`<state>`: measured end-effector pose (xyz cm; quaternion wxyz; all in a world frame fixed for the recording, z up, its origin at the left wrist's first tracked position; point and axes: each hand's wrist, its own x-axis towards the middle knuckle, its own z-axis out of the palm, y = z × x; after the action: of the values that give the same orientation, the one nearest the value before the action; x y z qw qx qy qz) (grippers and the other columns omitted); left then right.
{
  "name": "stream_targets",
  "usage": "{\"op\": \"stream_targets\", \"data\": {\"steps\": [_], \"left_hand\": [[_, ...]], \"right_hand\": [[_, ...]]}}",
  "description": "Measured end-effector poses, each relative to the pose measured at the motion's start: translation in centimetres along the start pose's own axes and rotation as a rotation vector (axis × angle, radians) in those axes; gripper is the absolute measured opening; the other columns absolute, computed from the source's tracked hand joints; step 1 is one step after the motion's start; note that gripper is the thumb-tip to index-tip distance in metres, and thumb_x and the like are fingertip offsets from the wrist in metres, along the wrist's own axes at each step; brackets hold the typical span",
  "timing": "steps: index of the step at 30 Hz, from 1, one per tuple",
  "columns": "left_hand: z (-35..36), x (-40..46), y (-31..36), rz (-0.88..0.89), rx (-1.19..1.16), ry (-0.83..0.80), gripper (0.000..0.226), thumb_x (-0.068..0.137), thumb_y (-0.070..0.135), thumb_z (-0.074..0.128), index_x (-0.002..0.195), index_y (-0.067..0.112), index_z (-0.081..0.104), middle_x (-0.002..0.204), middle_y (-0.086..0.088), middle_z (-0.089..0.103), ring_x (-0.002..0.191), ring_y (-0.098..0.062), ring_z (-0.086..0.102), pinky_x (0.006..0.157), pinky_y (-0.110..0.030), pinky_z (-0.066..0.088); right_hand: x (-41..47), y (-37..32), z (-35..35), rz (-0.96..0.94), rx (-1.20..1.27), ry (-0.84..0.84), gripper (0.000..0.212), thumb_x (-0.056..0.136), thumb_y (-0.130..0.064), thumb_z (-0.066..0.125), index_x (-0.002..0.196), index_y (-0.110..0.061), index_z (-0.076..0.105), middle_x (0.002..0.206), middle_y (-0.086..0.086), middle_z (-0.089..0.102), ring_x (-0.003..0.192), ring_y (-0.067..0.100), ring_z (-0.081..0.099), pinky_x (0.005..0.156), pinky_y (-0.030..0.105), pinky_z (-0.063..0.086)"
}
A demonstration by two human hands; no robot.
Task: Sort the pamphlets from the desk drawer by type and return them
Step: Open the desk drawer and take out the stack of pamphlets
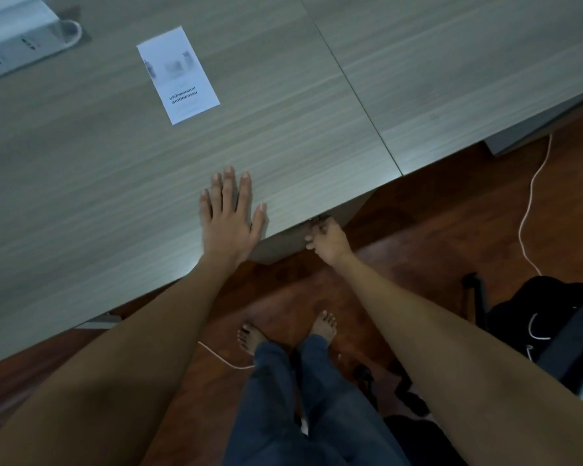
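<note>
A white pamphlet (178,75) with dark print lies flat on the wood-grain desk (98,183), far from both hands. My left hand (231,213) rests palm down on the desk near its front edge, fingers spread, holding nothing. My right hand (327,238) is just below the desk edge at the grey drawer front (283,243), with its fingers curled at a small metal fitting (315,219) at the top of the drawer; whether it is a key or a handle is unclear. The drawer looks closed and its contents are hidden.
A grey power box with a white cable (17,38) sits at the desk's back left. A seam (354,85) divides two desk tops. On the wooden floor are a white cable (532,196), a black chair with a bag (552,324) at right, and my bare feet (286,331).
</note>
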<state>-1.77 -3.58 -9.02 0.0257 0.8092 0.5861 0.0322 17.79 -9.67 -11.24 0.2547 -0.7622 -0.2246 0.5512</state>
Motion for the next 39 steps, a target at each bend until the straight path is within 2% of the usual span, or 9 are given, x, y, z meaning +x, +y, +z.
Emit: {"op": "stream_targets", "data": {"steps": [2, 4, 11, 14, 17, 22, 26, 35, 39], "left_hand": [[0.1, -0.1, -0.1, 0.0, 0.011, 0.015, 0.067, 0.105, 0.051, 0.029, 0.162, 0.016, 0.028, 0.17, -0.018, 0.023, 0.157, -0.04, 0.02, 0.125, -0.059, 0.018], [0.3, -0.1, -0.1, 0.001, 0.021, 0.03, 0.067, 0.105, 0.051, 0.029, 0.162, 0.015, 0.029, 0.169, -0.018, 0.025, 0.156, -0.04, 0.022, 0.125, -0.059, 0.02], [0.5, -0.1, -0.2, 0.002, -0.005, 0.007, 0.068, 0.105, 0.052, 0.025, 0.163, 0.017, 0.024, 0.171, -0.017, 0.018, 0.158, -0.04, 0.015, 0.126, -0.058, 0.016], [0.2, 0.2, -0.3, 0.019, -0.027, -0.052, 0.07, 0.106, 0.053, 0.02, 0.165, 0.018, 0.012, 0.173, -0.016, 0.006, 0.159, -0.038, 0.004, 0.128, -0.057, 0.008], [0.2, 0.1, -0.4, 0.016, -0.033, -0.043, 0.071, 0.105, 0.053, 0.022, 0.165, 0.016, 0.015, 0.172, -0.018, 0.009, 0.159, -0.04, 0.007, 0.127, -0.059, 0.01], [0.1, 0.2, -0.3, 0.011, -0.043, -0.052, 0.071, 0.104, 0.054, 0.023, 0.165, 0.016, 0.016, 0.172, -0.018, 0.011, 0.158, -0.041, 0.01, 0.127, -0.06, 0.012], [0.3, 0.0, -0.2, 0.001, 0.005, 0.0, 0.068, 0.106, 0.053, 0.027, 0.162, 0.015, 0.026, 0.169, -0.02, 0.023, 0.156, -0.042, 0.022, 0.124, -0.06, 0.021], [0.2, -0.1, -0.2, 0.01, -0.001, -0.047, 0.069, 0.106, 0.053, 0.027, 0.162, 0.013, 0.027, 0.168, -0.022, 0.024, 0.154, -0.044, 0.024, 0.124, -0.06, 0.021], [0.1, 0.1, -0.2, -0.002, -0.007, -0.067, 0.069, 0.105, 0.053, 0.028, 0.162, 0.013, 0.028, 0.168, -0.022, 0.025, 0.154, -0.045, 0.024, 0.124, -0.06, 0.021]], "right_hand": [[-0.7, -0.3, 0.1, 0.04, 0.087, -0.03, 0.03, 0.103, -0.014, 0.041, 0.129, -0.001, 0.045, 0.095, 0.012, 0.063, 0.063, 0.013, 0.058, 0.047, 0.015, 0.049], [-0.7, -0.4, 0.1, 0.08, 0.135, -0.06, 0.045, 0.103, -0.015, 0.04, 0.145, -0.002, 0.033, 0.083, 0.005, 0.062, 0.062, 0.013, 0.058, 0.054, 0.022, 0.046], [-1.6, 0.1, -0.9, 0.101, 0.069, -0.048, 0.01, 0.1, -0.024, 0.045, 0.104, -0.018, 0.052, 0.085, 0.007, 0.065, 0.076, 0.022, 0.063, 0.067, 0.03, 0.047], [-2.8, 1.3, -1.6, 0.136, 0.038, -0.046, 0.015, 0.099, -0.027, 0.047, 0.107, -0.016, 0.055, 0.091, 0.009, 0.067, 0.082, 0.023, 0.066, 0.076, 0.034, 0.049], [-4.4, 2.9, -1.9, 0.19, 0.007, -0.024, 0.022, 0.098, -0.026, 0.047, 0.113, -0.014, 0.057, 0.091, 0.007, 0.069, 0.08, 0.023, 0.067, 0.076, 0.034, 0.05], [-7.2, 5.4, -2.5, 0.301, -0.032, -0.003, 0.03, 0.1, -0.027, 0.042, 0.124, -0.015, 0.052, 0.085, 0.008, 0.069, 0.064, 0.021, 0.063, 0.061, 0.028, 0.047], [-9.5, 7.1, -3.5, 0.375, -0.049, -0.052, 0.038, 0.101, -0.028, 0.037, 0.136, -0.015, 0.042, 0.088, 0.01, 0.068, 0.063, 0.021, 0.063, 0.06, 0.027, 0.046], [-11.3, 8.7, -4.7, 0.463, -0.069, -0.079, 0.041, 0.101, -0.038, 0.037, 0.133, -0.013, 0.044, 0.094, 0.012, 0.068, 0.081, 0.027, 0.065, 0.078, 0.037, 0.052], [-12.5, 9.5, -5.2, 0.514, -0.091, -0.082, 0.037, 0.1, -0.039, 0.04, 0.128, -0.015, 0.046, 0.092, 0.01, 0.068, 0.081, 0.027, 0.065, 0.074, 0.034, 0.052]]}}
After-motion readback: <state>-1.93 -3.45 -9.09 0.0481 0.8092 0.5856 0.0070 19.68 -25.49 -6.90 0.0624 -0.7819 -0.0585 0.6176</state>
